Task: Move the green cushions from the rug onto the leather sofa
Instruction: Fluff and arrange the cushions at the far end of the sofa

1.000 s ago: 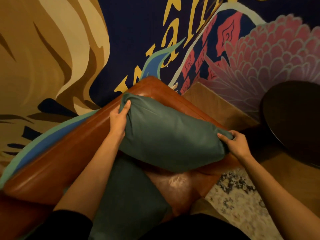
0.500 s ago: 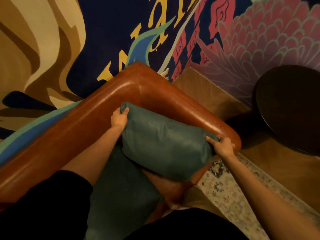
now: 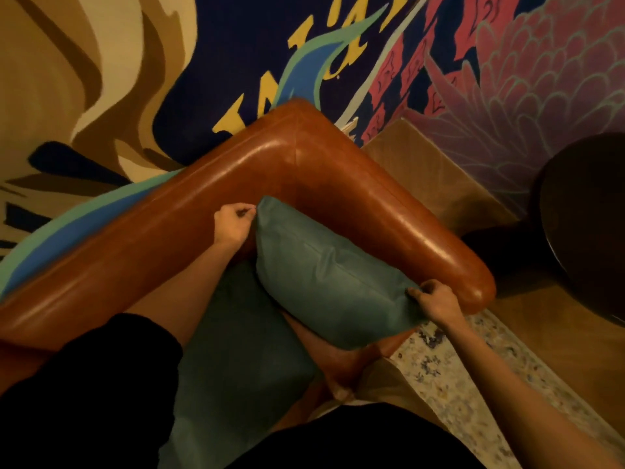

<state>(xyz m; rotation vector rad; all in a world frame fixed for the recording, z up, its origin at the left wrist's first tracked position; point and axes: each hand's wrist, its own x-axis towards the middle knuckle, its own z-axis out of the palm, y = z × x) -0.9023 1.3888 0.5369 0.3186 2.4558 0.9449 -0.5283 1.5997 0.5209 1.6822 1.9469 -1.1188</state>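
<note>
Head view: the green cushion (image 3: 324, 279) leans in the corner of the leather sofa (image 3: 270, 164), on a second green cushion (image 3: 236, 350). The left hand (image 3: 233, 225) pinches its top corner and the right hand (image 3: 436, 301) grips the lower one. Once let go, its overhanging end may slide onto the rug (image 3: 456, 384).

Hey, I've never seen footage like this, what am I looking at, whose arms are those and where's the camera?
No machine here: a person wears one wide-angle camera on the head, looking down at their own bare arms. It is the only view. The left hand and right hand each grip an end of a plump green fabric cushion, in the corner of a brown leather sofa. A second green cushion lies on the seat below it. At lower right is a pale speckled rug, farther right a dark round table, and behind the sofa a colourful painted wall.
</note>
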